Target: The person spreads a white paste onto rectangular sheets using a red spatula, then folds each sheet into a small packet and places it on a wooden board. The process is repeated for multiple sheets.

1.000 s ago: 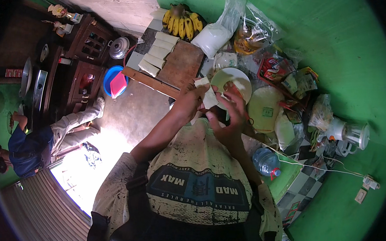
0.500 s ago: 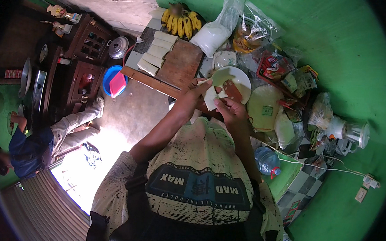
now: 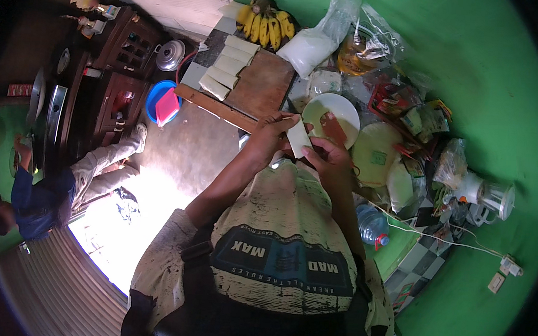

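Note:
A pale wrapped roll point(image 3: 297, 138), like an uncooked spring roll, is held up in front of my chest, near the table's edge. My left hand point(image 3: 271, 138) grips its upper left side with bent fingers. At its lower right end my right hand point(image 3: 328, 157) pinches it between thumb and fingers. Similar pale rolls point(image 3: 230, 64) lie in a row on a wooden board point(image 3: 263, 83) beyond my left hand. Just past my right hand stands a white bowl point(image 3: 350, 114) with something reddish-brown in it. A round pale stack of thin sheets point(image 3: 368, 165) lies right of the bowl.
Behind the board sit bananas point(image 3: 265, 29) and a bag of white powder point(image 3: 310, 50). Packets fill a red basket point(image 3: 402, 108) at the right, near a blender point(image 3: 495, 197) and a water jug point(image 3: 373, 223). Another person point(image 3: 42, 197) is at far left, near a blue basin point(image 3: 156, 93).
The pale wrapper between my hands now shows as a narrow, closed roll, turned more upright. My right fingers have shifted along its lower end. The whole view has tilted slightly.

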`<state>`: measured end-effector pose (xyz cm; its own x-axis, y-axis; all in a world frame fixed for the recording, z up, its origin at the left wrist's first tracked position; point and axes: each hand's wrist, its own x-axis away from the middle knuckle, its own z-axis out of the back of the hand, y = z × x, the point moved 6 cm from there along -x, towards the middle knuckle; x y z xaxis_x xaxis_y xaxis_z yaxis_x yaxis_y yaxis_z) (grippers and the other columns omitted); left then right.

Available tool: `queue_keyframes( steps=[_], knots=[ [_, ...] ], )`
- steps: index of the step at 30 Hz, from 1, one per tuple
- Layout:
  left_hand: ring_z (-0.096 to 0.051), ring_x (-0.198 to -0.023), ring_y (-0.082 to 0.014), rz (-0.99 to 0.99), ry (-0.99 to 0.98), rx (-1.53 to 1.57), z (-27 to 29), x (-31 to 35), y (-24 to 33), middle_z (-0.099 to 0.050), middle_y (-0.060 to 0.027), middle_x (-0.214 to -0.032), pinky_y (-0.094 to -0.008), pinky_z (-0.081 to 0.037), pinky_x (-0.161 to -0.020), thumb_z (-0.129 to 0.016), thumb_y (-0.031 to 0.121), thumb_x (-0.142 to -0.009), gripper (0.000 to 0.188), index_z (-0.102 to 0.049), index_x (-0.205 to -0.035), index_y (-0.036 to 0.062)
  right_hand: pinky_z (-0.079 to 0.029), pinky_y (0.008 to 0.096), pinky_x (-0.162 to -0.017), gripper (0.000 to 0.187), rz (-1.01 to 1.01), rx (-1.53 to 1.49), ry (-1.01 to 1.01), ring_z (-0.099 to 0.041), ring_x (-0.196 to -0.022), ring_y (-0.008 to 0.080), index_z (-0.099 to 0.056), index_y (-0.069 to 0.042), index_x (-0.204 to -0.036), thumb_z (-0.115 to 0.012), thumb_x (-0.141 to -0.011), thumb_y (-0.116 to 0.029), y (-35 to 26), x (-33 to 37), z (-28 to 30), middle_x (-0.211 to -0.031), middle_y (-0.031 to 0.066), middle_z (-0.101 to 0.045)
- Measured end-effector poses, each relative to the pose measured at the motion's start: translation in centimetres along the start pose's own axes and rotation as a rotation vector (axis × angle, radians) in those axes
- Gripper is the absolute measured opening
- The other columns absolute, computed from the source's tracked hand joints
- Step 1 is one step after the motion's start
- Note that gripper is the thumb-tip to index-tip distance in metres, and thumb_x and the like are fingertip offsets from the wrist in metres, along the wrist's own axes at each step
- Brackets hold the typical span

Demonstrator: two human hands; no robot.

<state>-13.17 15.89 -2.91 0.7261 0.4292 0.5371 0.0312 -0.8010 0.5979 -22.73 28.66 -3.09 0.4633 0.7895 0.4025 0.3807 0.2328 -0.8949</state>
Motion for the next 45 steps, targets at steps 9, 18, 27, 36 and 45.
queue_keyframes(
  steps=[9, 18, 27, 36, 45],
  knots=[
    [-0.066, -0.099, -0.0190, 0.094, 0.107, -0.397, 6.4, 1.3, 1.8, -0.071, -0.0079, -0.102, -0.0357, -0.053, -0.089, -0.074, 0.026, -0.090, 0.032, -0.071, -0.109, 0.0012, -0.054, 0.0258, -0.074, 0.031, -0.103, 0.087, -0.019, -0.067, -0.082, 0.0120, -0.069, 0.005, -0.111, -0.077, -0.086, -0.011, 0.7, -0.9, -1.2, -0.094, 0.0099, -0.074],
    [-0.067, -0.094, -0.0164, 0.040, 0.081, -0.431, 12.0, 0.4, 6.1, -0.072, -0.0068, -0.102, -0.0294, -0.053, -0.085, -0.078, 0.016, -0.087, 0.026, -0.072, -0.109, 0.0017, -0.057, 0.0278, -0.078, 0.030, -0.160, 0.070, -0.035, -0.068, -0.085, 0.0134, -0.068, 0.002, -0.113, -0.076, -0.085, -0.003, 0.2, -4.9, -5.7, -0.098, 0.0077, -0.071],
    [-0.067, -0.094, -0.0216, -0.708, 0.042, -0.961, 16.0, 0.4, 18.1, -0.072, -0.0074, -0.097, -0.0338, -0.051, -0.083, -0.077, 0.005, -0.082, 0.016, -0.074, -0.098, 0.0064, -0.053, 0.0327, -0.086, 0.025, 0.476, 0.689, -0.136, -0.068, -0.100, 0.0247, -0.067, 0.000, -0.108, -0.070, -0.084, 0.004, -5.6, -11.3, -16.2, -0.103, 0.0112, -0.067],
    [-0.065, -0.098, -0.0280, -0.851, -0.132, -1.642, 20.0, -4.9, 24.2, -0.069, -0.0068, -0.096, -0.0415, -0.052, -0.083, -0.072, 0.000, -0.073, 0.028, -0.071, -0.099, 0.0099, -0.054, 0.0428, -0.089, 0.033, 0.951, 1.032, -0.057, -0.063, -0.108, 0.0337, -0.067, -0.003, -0.107, -0.069, -0.075, 0.007, -0.6, -16.7, -21.1, -0.108, 0.0115, -0.064],
    [-0.059, -0.113, -0.0272, -1.360, -0.161, -1.945, 17.3, -19.1, 31.7, -0.061, -0.0100, -0.123, -0.0406, -0.051, -0.088, -0.067, 0.014, -0.080, 0.047, -0.059, -0.126, 0.0090, -0.054, 0.0468, -0.093, 0.037, 0.823, 1.073, 0.084, -0.059, -0.116, 0.0368, -0.066, -0.003, -0.109, -0.068, -0.073, 0.003, -0.7, -15.2, -21.4, -0.113, 0.0137, -0.062]
  ],
)
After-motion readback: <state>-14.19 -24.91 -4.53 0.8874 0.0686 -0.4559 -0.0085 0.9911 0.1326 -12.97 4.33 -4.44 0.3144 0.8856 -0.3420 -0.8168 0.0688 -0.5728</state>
